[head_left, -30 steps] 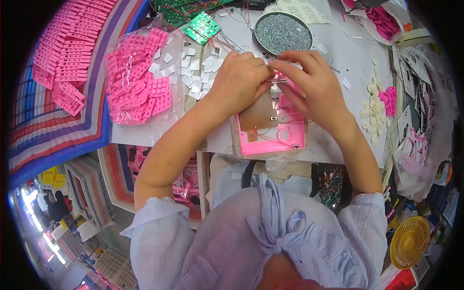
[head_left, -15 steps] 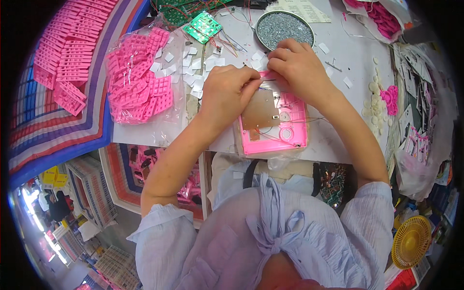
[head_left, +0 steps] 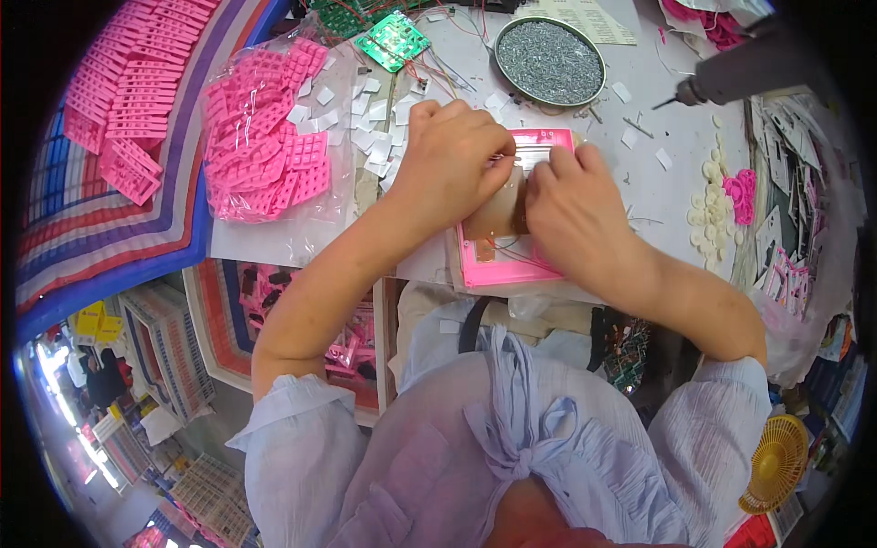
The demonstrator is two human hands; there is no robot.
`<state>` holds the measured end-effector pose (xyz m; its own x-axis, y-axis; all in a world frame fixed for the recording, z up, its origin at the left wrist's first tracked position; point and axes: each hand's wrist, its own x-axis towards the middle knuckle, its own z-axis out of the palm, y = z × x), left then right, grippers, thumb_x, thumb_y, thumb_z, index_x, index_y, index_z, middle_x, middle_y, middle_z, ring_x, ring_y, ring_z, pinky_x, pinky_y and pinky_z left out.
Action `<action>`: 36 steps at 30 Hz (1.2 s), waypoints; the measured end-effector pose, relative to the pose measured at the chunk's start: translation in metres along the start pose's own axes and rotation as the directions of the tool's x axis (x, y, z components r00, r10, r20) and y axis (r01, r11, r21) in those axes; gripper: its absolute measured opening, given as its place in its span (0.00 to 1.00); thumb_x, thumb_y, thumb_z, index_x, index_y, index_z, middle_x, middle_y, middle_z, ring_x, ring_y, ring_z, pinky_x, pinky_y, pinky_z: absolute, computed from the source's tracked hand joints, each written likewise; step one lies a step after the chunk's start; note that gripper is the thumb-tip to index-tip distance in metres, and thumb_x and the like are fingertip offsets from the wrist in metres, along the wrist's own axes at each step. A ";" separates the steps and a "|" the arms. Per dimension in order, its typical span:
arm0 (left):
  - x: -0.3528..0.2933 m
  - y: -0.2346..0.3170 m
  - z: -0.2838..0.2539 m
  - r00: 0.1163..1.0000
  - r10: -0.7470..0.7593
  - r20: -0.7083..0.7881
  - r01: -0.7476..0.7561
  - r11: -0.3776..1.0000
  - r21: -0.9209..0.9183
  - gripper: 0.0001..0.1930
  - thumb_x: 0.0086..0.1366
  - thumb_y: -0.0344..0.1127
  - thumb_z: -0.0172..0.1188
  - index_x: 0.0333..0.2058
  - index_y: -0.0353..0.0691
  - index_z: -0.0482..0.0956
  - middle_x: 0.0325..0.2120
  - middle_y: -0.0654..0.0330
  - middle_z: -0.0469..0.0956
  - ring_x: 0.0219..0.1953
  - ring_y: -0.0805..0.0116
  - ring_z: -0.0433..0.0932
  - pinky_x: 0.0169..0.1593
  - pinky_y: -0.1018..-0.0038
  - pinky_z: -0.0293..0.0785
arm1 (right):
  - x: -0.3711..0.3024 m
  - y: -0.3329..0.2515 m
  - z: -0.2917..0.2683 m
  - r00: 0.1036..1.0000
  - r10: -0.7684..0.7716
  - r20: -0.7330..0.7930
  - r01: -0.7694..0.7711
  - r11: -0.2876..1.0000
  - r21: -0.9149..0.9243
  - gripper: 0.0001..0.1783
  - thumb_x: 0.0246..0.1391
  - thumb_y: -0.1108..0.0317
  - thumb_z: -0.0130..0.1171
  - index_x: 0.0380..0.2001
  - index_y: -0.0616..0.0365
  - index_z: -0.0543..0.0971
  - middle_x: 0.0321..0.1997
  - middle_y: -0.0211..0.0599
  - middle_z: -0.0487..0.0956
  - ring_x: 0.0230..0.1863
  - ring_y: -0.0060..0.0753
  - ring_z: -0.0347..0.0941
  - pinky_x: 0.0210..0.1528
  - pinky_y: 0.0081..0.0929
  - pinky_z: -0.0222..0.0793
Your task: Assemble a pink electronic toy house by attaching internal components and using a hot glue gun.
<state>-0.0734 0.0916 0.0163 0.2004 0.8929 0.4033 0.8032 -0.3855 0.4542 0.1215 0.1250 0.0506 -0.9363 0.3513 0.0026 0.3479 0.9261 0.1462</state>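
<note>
A flat brown circuit board (head_left: 493, 217) lies over a shallow, bright pink plastic case (head_left: 512, 273) on the white counter (head_left: 660, 205), at the centre of the frame. The left hand (head_left: 454, 164) bends its fingers toward the thumb at the board's upper edge; the right hand (head_left: 580, 215) curls over its right side. Fingertips are partly hidden — I cannot tell how closed either grip is, or what it has hold of. Good handling here probably means light, even pressure from both sides, with the thin red wires (head_left: 501, 245) kept unpinched — tugging could strain their joints.
</note>
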 end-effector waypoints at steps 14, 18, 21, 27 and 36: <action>0.041 0.027 0.011 0.827 0.239 0.508 -0.428 0.854 0.296 0.03 0.50 0.36 0.64 0.24 0.46 0.83 0.26 0.65 0.82 0.36 0.63 0.80 0.50 0.61 0.68 | -0.029 -0.009 0.025 0.915 0.285 -0.287 -0.131 0.879 0.458 0.10 0.35 0.70 0.66 0.27 0.56 0.79 0.28 0.34 0.75 0.33 0.37 0.73 0.33 0.38 0.68; 0.060 0.042 -0.005 0.721 0.054 0.690 -0.315 0.913 0.258 0.04 0.49 0.36 0.67 0.24 0.44 0.84 0.27 0.61 0.84 0.36 0.59 0.82 0.45 0.59 0.72 | -0.025 -0.005 0.018 0.921 0.259 -0.291 -0.122 0.902 0.414 0.06 0.39 0.71 0.66 0.25 0.56 0.80 0.28 0.36 0.76 0.35 0.38 0.73 0.35 0.36 0.68; 0.071 0.023 0.003 0.724 -0.110 0.680 -0.088 0.964 0.250 0.06 0.50 0.35 0.69 0.25 0.41 0.85 0.27 0.56 0.84 0.37 0.54 0.84 0.41 0.57 0.76 | -0.022 0.000 0.008 0.940 0.259 -0.223 -0.151 0.900 0.409 0.04 0.41 0.72 0.65 0.24 0.57 0.80 0.29 0.37 0.76 0.37 0.39 0.73 0.37 0.35 0.69; 0.080 0.019 0.000 0.668 -0.230 0.707 0.063 0.965 0.255 0.07 0.55 0.37 0.68 0.28 0.39 0.86 0.28 0.51 0.84 0.36 0.50 0.84 0.41 0.58 0.79 | -0.011 0.014 0.012 0.972 0.184 -0.145 -0.107 0.900 0.423 0.08 0.43 0.73 0.64 0.31 0.58 0.80 0.31 0.38 0.78 0.39 0.43 0.74 0.43 0.35 0.72; 0.078 -0.003 -0.002 0.653 0.008 0.757 -0.042 0.999 0.026 0.10 0.59 0.38 0.63 0.28 0.36 0.84 0.26 0.49 0.83 0.31 0.48 0.82 0.37 0.57 0.77 | -0.008 0.026 0.044 0.884 0.310 -0.349 -0.057 0.814 0.578 0.10 0.48 0.71 0.68 0.33 0.60 0.78 0.42 0.39 0.77 0.45 0.47 0.70 0.48 0.39 0.71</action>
<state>-0.0613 0.1620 0.0486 0.5619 0.7567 -0.3342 0.8084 -0.4167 0.4157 0.1398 0.1524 0.0109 -0.7375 0.5493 0.3929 0.3648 0.8136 -0.4528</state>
